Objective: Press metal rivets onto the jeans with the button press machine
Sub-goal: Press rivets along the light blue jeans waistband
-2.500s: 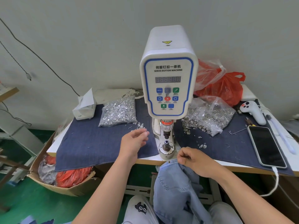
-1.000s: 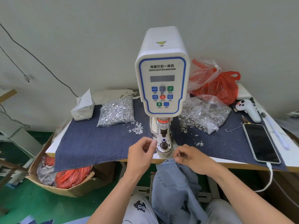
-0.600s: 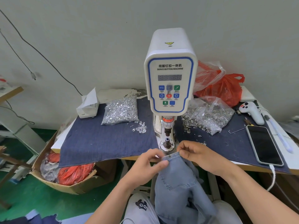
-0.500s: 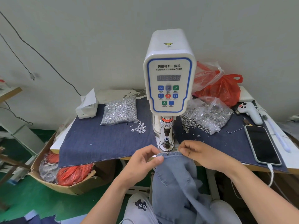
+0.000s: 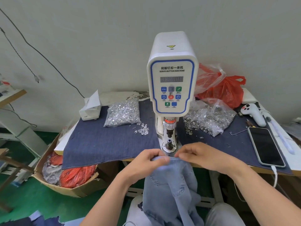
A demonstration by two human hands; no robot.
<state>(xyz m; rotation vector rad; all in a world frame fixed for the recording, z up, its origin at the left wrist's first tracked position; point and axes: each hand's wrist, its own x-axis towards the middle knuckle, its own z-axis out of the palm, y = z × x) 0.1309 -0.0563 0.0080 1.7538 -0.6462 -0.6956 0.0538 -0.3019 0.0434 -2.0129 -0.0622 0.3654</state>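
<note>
Hands meet at the front edge of a white worktable draped in dark blue denim cloth: the left hand and right hand each pinch the top hem of pale blue jeans, holding it just in front of the lower die of a white servo button press machine. Clear bags of silver rivets flank the machine against a grey wall. A black smartphone lies to the right; a cardboard box sits on the green floor.
</note>
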